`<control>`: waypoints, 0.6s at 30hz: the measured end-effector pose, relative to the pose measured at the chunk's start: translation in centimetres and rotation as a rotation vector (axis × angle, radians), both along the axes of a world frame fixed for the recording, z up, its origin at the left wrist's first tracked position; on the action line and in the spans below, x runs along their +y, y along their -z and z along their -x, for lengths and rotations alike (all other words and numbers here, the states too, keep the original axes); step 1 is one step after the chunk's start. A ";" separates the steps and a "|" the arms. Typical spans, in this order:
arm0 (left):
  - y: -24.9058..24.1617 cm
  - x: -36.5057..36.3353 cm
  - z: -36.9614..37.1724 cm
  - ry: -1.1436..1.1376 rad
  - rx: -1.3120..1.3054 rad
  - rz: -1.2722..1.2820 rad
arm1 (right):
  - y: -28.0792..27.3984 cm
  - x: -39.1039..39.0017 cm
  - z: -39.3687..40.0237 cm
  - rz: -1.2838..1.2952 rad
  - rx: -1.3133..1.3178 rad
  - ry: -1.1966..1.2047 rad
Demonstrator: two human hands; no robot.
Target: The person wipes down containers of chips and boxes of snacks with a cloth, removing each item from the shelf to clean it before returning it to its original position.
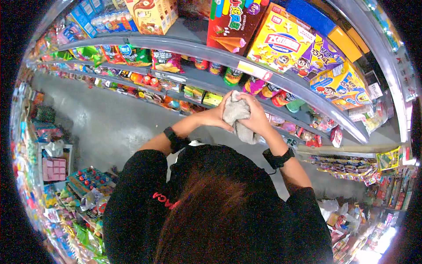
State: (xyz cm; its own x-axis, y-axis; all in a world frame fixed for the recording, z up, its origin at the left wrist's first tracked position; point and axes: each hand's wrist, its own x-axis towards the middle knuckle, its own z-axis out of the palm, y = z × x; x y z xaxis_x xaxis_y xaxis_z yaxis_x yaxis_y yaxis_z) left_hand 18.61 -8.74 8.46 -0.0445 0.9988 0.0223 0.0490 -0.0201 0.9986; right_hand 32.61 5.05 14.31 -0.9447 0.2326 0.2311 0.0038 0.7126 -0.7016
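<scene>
A bunched grey cloth (237, 111) is between my two hands, in front of the shelves. My left hand (216, 115) is closed on its left side, fingers and thumb curled around it. On the other side my right hand (256, 114) grips the upper right part of the same cloth. A loose fold of it hangs down below the fingers. Behind the hands, a row of canister snacks (233, 76) with coloured labels stands on the middle shelf. Both wrists wear black bands.
On the top shelf stand a yellow snack box (281, 42), a red-brown box (235, 26) and a cream box (151, 15). Bags of chips (167, 60) sit left on the shelf below. Grey floor (101, 110) lies to the left. Piled goods (88, 189) stand at lower left.
</scene>
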 end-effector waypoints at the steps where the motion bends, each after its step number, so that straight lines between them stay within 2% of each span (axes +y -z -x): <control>1: -0.1 -0.6 0.2 -0.113 0.070 -0.102 | 0.2 -0.3 1.1 0.003 0.004 -0.006; 2: 0.6 -0.9 0.7 -0.226 0.079 -0.200 | 0.4 -0.5 2.3 -0.029 0.104 -0.056; 3: 0.9 -1.4 1.4 -0.232 0.086 -0.199 | 0.4 -1.0 3.4 -0.062 0.206 -0.104; 5: 1.4 -2.9 3.0 -0.432 -0.068 -0.082 | 0.0 -2.1 5.0 -0.080 0.190 -0.090; 6: 0.7 -3.9 3.1 -0.523 -0.116 -0.103 | 0.1 -2.5 5.6 -0.059 0.165 -0.069; 9: 0.5 -6.5 4.5 -0.640 -0.084 -0.140 | -0.2 -4.1 6.7 0.056 0.079 -0.067; 11: -0.9 -8.0 4.9 -0.642 -0.042 -0.130 | -0.7 -5.0 7.2 0.141 0.030 -0.104; 13: -3.1 -8.6 6.3 -0.641 -0.007 -0.121 | -2.5 -6.2 8.2 0.011 0.125 -0.123; 15: -6.2 -9.1 7.5 -0.666 0.116 -0.305 | -5.3 -7.8 8.9 -0.171 0.246 -0.036; 16: -9.7 -8.8 7.4 -0.756 0.086 -0.295 | -6.9 -8.5 9.6 -0.174 0.252 -0.036; 17: -11.7 -8.3 8.5 -0.779 0.252 -0.379 | -8.5 -9.1 10.6 -0.219 0.370 0.061; 18: -13.8 -7.6 9.1 -0.808 0.274 -0.460 | -10.0 -9.6 11.7 -0.264 0.489 0.158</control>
State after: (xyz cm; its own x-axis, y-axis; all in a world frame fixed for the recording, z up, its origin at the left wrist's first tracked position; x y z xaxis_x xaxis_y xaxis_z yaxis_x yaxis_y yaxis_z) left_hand 9.54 -16.33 22.31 -0.6487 0.5605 0.5148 0.4495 -0.2637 0.8535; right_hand 20.90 -4.52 24.34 -0.6720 0.2377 0.7014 -0.1550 0.8810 -0.4471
